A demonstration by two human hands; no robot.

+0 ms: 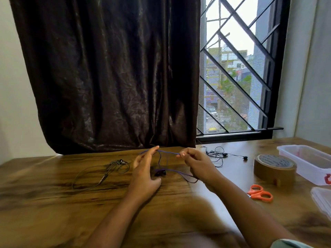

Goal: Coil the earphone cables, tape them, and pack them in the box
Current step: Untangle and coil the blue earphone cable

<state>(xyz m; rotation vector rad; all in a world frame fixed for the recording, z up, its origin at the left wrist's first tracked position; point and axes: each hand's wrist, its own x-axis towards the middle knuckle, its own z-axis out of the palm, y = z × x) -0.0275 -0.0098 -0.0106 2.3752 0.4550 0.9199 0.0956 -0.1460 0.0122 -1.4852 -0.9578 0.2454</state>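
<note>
A purple earphone cable [168, 153] stretches between my two hands above the wooden table [53, 203]. My left hand [146, 169] is upright with straight fingers, and the cable runs over its fingertips. My right hand [195, 161] pinches the cable with curled fingers. The cable's loose end and dark earbuds [160, 172] lie on the table between my hands. A grey earphone cable [105, 169] lies tangled to the left. A black earphone cable [219, 155] lies to the right, near the window.
A roll of brown tape [275, 169] stands right of my hands, with orange scissors [259, 193] in front of it. A clear plastic box [308, 161] sits at the right edge, its lid [322, 201] nearer me. A dark curtain [107, 77] hangs behind the table.
</note>
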